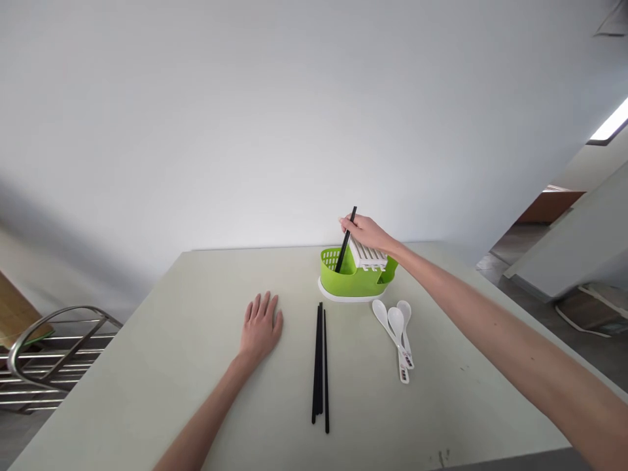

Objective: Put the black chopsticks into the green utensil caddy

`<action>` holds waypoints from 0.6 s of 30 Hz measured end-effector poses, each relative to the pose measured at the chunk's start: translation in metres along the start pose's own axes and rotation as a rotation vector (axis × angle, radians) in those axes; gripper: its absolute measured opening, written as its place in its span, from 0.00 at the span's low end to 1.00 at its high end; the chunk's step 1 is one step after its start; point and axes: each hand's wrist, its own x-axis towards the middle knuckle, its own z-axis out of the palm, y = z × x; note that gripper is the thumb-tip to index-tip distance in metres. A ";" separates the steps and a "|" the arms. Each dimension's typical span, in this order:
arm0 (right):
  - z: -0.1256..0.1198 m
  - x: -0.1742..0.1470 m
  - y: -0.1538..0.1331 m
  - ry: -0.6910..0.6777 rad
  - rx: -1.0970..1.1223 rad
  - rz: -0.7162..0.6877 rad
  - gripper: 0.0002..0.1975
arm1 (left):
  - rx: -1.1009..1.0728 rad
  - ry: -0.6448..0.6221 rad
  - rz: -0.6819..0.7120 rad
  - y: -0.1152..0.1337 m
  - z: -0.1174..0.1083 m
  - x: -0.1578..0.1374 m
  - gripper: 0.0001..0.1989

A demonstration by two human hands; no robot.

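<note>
My right hand (pixel 367 231) grips a black chopstick (pixel 345 241) near its top, its lower end inside the left part of a green cutlery holder (pixel 350 280) at the table's far side. A white slotted insert (pixel 367 254) sits in the holder's right part, just under my hand. My left hand (pixel 261 325) lies flat on the table, palm down, fingers together, holding nothing. Three black chopsticks (pixel 320 366) lie side by side between my hands. Three white spoons (pixel 397 333) lie to their right, bowls toward the holder.
The pale table (pixel 147 386) ends at a white wall behind the holder. A metal wire rack (pixel 53 356) stands off the table's left edge, with a wooden board (pixel 14 314) behind it. On the right, the floor drops away past the table edge.
</note>
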 end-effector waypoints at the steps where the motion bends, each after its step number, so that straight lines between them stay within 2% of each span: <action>1: 0.003 0.003 0.004 -0.054 -0.005 0.014 0.26 | -0.001 0.000 0.001 0.000 0.000 0.000 0.28; 8: -0.001 0.026 0.028 -0.281 -0.047 -0.016 0.29 | -0.012 0.003 0.009 0.001 0.001 0.000 0.29; 12: -0.006 0.037 0.033 -0.408 -0.052 -0.018 0.27 | 0.002 -0.019 0.004 0.002 -0.002 0.001 0.29; 15: -0.011 0.038 0.033 -0.404 -0.050 0.022 0.23 | 0.004 -0.026 0.002 0.003 -0.003 0.001 0.29; 18: -0.018 0.032 0.033 -0.287 -0.023 0.126 0.26 | -0.001 -0.023 -0.001 0.003 -0.002 0.001 0.29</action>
